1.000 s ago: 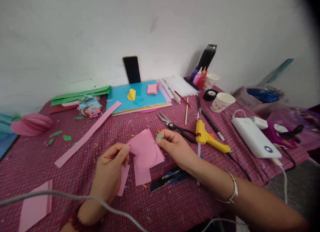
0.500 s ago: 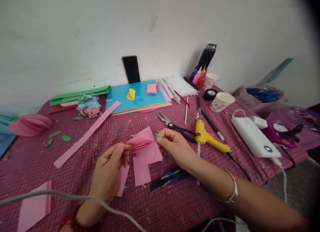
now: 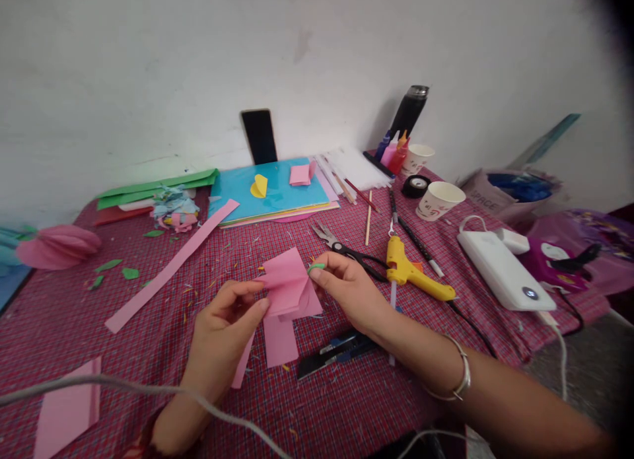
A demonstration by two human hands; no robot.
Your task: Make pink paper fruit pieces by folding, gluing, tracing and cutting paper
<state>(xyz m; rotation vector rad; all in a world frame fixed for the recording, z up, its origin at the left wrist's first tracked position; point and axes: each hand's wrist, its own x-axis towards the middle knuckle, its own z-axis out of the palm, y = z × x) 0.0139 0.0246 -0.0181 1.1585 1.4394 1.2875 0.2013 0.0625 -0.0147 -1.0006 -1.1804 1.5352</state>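
A folded pink paper piece (image 3: 287, 282) is held a little above the red checked tablecloth (image 3: 148, 327). My right hand (image 3: 347, 290) pinches its right edge between thumb and finger. My left hand (image 3: 225, 323) pinches its lower left edge with the fingertips. Under the held piece lies a pink paper scrap (image 3: 279, 340). Black-handled scissors (image 3: 347, 251) lie just beyond my right hand, and a yellow glue gun (image 3: 413, 274) lies to its right. A black and blue cutter (image 3: 334, 352) rests near my right wrist.
A long pink strip (image 3: 168, 271) and a stack of coloured paper (image 3: 272, 191) lie further back, near a phone (image 3: 260, 137) leaning on the wall. Paper cups (image 3: 438, 200), a white power bank (image 3: 502, 269), a pink paper ball (image 3: 57, 242) and a grey cable (image 3: 123, 386) surround the work spot.
The pink paper has been folded from a flat, open shape into a narrower creased one. My left hand has shifted its fingers further onto the paper; my right hand has stayed nearly still.
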